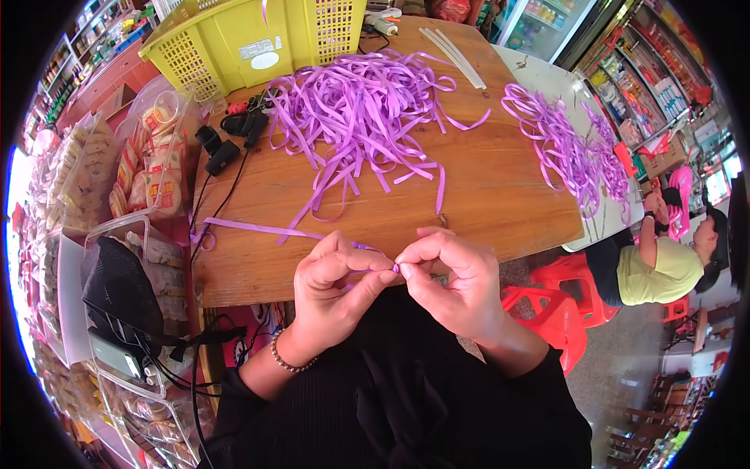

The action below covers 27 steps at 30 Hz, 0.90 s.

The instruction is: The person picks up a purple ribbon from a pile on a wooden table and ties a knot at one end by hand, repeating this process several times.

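Both hands meet in front of my chest at the near edge of the wooden table. Thumb and forefinger of my left hand pinch a purple ribbon, whose tail runs out to the left across the table. My right hand pinches a small bit of the same ribbon, fingertips almost touching those of the left. What the ribbon forms between the fingertips is too small to make out. Beyond my hands lies a big tangled heap of purple ribbons.
A yellow crate stands at the table's far left. Glue sticks and a glue gun lie at the back. More ribbons cover a white table. Packaged goods crowd the left; a person sits right near red stools.
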{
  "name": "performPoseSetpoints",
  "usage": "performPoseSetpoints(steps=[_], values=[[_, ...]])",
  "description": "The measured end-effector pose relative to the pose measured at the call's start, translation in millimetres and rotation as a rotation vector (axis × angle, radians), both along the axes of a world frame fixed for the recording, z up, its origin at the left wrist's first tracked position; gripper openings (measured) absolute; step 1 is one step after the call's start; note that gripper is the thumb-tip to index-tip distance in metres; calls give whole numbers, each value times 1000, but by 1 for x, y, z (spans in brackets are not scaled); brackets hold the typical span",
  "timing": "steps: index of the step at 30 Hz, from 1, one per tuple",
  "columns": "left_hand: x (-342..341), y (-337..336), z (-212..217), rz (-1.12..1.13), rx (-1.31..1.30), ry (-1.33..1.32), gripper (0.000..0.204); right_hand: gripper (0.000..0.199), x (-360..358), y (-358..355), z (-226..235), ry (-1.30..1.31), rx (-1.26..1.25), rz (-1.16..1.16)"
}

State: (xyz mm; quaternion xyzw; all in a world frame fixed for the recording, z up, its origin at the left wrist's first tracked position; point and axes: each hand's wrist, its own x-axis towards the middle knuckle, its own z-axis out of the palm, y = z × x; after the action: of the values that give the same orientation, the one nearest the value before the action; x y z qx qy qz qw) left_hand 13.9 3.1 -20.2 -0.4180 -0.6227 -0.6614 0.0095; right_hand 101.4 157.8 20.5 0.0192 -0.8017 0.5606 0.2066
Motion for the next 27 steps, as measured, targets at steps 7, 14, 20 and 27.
performPoseSetpoints(steps=[7,14,20,27], values=[[4,-2,4,-157,13,-496,6,9,-1,4,0,91,234,-47],[3,-4,3,-205,53,-671,5,15,-2,6,4,81,298,-35],[-1,-4,0,-409,113,-913,7,19,-6,3,5,171,373,4],[0,-5,0,-417,57,-861,7,15,-6,7,7,183,527,-27]])
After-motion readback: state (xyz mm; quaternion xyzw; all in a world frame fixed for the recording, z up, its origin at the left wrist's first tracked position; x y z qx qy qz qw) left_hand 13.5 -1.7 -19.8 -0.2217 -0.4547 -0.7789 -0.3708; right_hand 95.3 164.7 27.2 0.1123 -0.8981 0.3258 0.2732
